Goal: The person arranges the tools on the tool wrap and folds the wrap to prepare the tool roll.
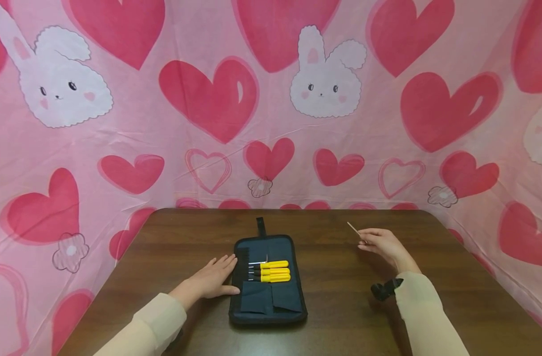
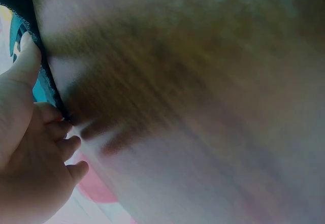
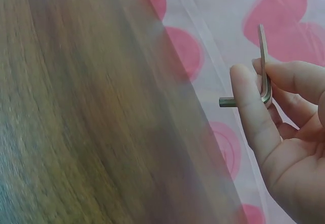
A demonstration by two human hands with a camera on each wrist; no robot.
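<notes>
A dark blue tool pouch (image 1: 271,244) lies unfolded on the table. Yellow-handled screwdrivers (image 1: 275,271) sit side by side in it, beside a thin bent metal piece (image 1: 266,259). My left hand (image 1: 210,279) rests on the pouch's left edge, fingers extended; the left wrist view shows the thumb and fingertips along the black border (image 2: 51,84). Off to the right, above the table, my right hand (image 1: 384,244) pinches an L-shaped hex key (image 3: 263,51) near its bend. Its long arm points up and its short arm sticks out past the thumb.
The brown wooden table (image 1: 338,306) carries the pouch, whose black closing strap (image 1: 261,227) points to the back edge. Behind the table hangs a pink cloth (image 1: 271,128) with hearts and rabbits. A black device (image 1: 384,289) is strapped at the right wrist.
</notes>
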